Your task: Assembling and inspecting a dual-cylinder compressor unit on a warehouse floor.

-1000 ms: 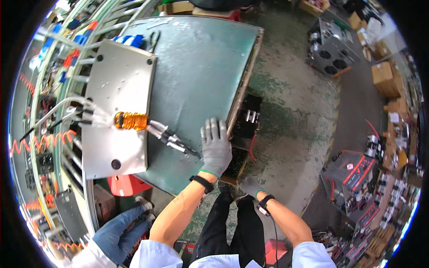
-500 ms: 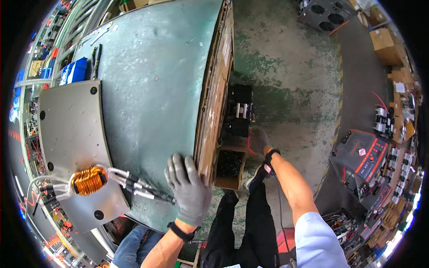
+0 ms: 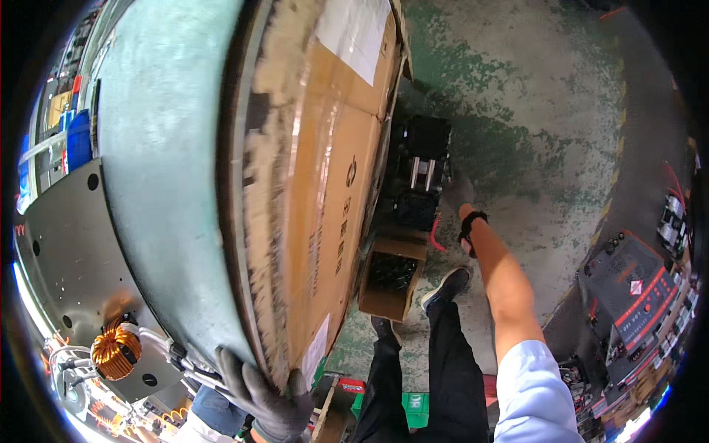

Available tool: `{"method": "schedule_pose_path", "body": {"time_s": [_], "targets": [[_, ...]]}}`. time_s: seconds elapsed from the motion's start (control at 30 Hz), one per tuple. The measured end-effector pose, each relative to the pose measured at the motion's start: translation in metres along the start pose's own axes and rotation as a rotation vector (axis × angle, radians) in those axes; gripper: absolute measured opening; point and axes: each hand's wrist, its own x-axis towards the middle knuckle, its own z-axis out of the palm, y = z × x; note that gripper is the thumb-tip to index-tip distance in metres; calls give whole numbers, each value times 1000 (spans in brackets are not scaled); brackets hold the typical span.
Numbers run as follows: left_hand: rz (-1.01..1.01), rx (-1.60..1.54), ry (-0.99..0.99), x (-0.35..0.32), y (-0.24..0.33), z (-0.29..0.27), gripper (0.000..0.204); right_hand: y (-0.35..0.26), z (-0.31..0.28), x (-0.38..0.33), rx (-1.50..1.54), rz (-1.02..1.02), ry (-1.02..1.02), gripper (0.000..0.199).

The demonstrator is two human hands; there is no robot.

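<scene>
Your left hand (image 3: pixel 267 399): fingers spread at green table's (image 3: pixel 170 184) near right corner, no grip visible. Your right hand (image 3: pixel 459 192): blurred, can't tell fingers; just beside black unit (image 3: pixel 426 139), right of table.

Fisheye bending, glare near rim
</scene>
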Motion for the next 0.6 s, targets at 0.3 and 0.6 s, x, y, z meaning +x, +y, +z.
{"method": "schedule_pose_path", "body": {"time_s": [0.3, 0.6], "targets": [[-58, 84, 4, -2, 6, 1, 79, 56, 39, 89, -172, -198, -154, 55], [-49, 34, -51, -15, -3, 5, 79, 39, -92, 89, -1052, -214, -494, 66]]}}
